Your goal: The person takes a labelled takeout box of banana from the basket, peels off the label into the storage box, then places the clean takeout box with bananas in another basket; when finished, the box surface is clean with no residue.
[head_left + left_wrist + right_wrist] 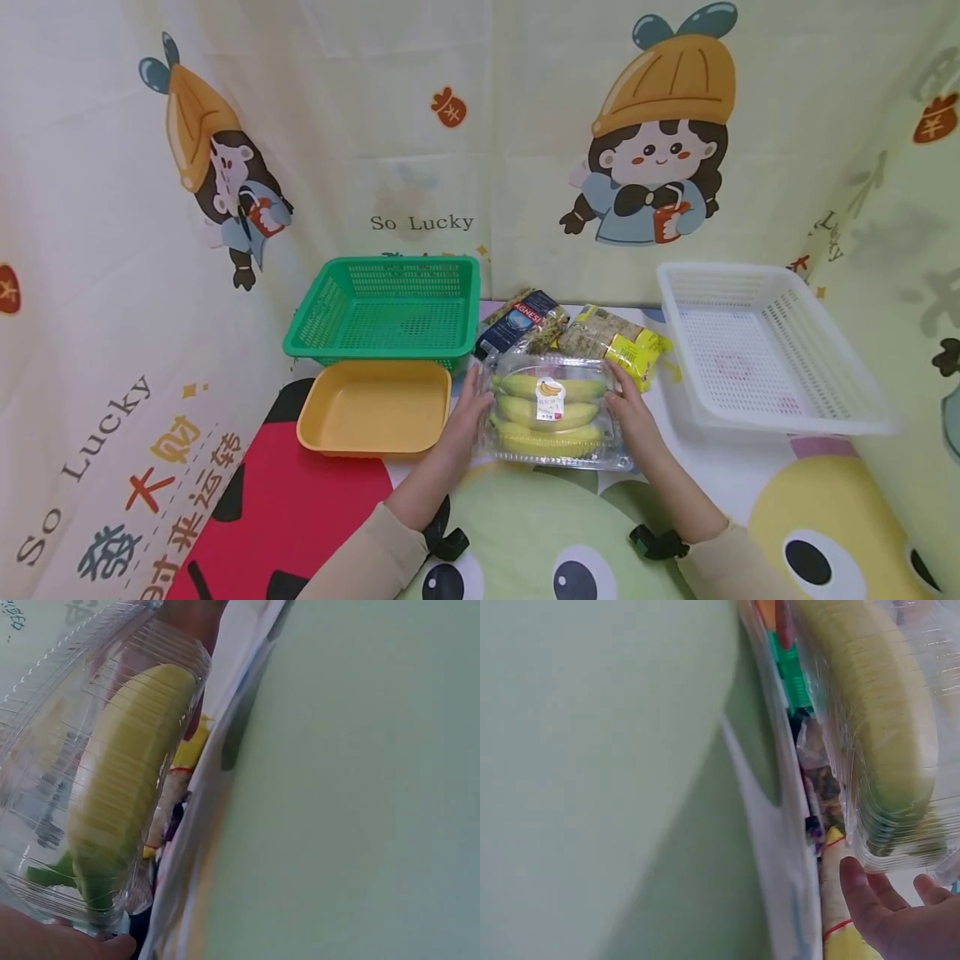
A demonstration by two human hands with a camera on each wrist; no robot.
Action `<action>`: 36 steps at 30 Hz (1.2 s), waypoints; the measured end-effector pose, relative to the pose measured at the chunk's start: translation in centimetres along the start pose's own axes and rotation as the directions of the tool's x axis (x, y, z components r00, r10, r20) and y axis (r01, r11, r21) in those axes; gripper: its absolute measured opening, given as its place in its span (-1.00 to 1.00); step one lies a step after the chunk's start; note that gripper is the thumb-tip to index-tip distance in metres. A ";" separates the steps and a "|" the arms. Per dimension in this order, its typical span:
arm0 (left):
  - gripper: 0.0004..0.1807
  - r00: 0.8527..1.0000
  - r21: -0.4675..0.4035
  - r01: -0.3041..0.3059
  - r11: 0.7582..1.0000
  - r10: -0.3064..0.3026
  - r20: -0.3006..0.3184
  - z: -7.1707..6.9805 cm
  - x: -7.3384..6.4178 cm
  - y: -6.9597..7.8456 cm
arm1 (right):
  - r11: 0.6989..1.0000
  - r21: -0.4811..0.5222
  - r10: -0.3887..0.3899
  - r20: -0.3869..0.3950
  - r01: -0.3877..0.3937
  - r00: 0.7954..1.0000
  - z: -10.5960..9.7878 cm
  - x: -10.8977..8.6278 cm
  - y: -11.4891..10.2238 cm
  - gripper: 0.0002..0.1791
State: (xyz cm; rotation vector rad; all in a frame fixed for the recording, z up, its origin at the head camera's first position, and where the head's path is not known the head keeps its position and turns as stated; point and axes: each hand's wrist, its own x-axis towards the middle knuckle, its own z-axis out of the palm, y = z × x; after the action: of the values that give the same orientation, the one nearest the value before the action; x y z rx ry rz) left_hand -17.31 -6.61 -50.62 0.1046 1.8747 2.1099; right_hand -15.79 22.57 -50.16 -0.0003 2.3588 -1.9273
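Note:
Both hands hold a clear plastic box of bananas (pixel 551 412) between them, one at each end. Inside lie several yellow-green bananas, with a white label on the lid. My left hand (pixel 467 412) grips the box's left end; in the left wrist view its thumb (pixel 116 946) lies at the box's lower edge. My right hand (pixel 630 417) grips the right end, and its fingers (pixel 862 892) curl up to the box's corner in the right wrist view. The box is raised over the tablecloth, with the bags behind showing beneath it in the wrist views.
A green basket (pixel 300 340) stands at the back left, with an orange-yellow tub (pixel 375 417) in front of it. Behind the box lie a dark-labelled AGNESI bag (pixel 517 321) and a yellow-ended bag (pixel 611 337). On the right stands a white basket (pixel 840 350).

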 end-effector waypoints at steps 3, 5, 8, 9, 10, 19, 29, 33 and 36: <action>-0.20 1.000 -0.002 -0.003 1.000 0.003 0.004 -0.1 -0.2 -0.5 | 1.000 0.003 0.006 -0.001 -0.006 1.000 0.2 -0.1 0.3 -0.33; -0.19 1.000 0.000 -0.011 1.000 0.011 0.012 -0.3 -0.2 -0.8 | 1.000 -0.008 0.002 0.001 -0.002 1.000 0.3 -0.1 0.4 -0.33; -0.19 1.000 0.014 -0.003 1.000 0.003 0.028 -0.6 -0.2 -1.2 | 1.000 -0.019 0.006 0.009 -0.006 1.000 0.4 -0.1 0.5 -0.33; -0.19 0.999 0.019 0.004 1.000 -0.004 0.036 -0.8 -0.1 -1.4 | 1.000 -0.024 0.007 0.010 -0.007 1.000 0.4 -0.1 0.6 -0.34; -0.19 0.999 0.026 0.012 1.000 -0.013 0.043 -0.9 -0.1 -1.6 | 1.000 -0.027 0.007 0.014 -0.007 1.000 0.4 0.0 0.8 -0.34; -0.13 0.998 0.054 0.006 0.999 -0.009 0.060 -1.4 0.5 -2.4 | 0.993 -0.104 -0.059 0.022 0.060 0.998 0.4 0.3 2.2 -0.37; -0.15 0.999 0.081 -0.034 0.996 0.030 0.044 -1.5 0.8 -2.8 | 0.979 -0.171 -0.112 0.016 0.114 0.994 0.5 0.3 2.9 -0.39; -0.19 0.997 0.088 -0.070 0.994 0.067 0.045 -1.6 0.9 -3.2 | 0.974 -0.198 -0.106 0.027 0.109 0.994 0.2 0.4 2.2 -0.37; -0.22 0.997 0.093 -0.070 0.993 0.068 0.034 -1.6 0.9 -3.2 | 0.966 -0.215 -0.144 0.025 0.146 0.989 -0.3 0.6 1.5 -0.38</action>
State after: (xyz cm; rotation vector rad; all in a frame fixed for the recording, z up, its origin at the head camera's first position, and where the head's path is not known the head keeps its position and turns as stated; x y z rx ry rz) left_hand -17.95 -7.57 -54.11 0.2248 1.9790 2.0520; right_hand -16.34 23.08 -51.58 -0.2033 2.6168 -1.7100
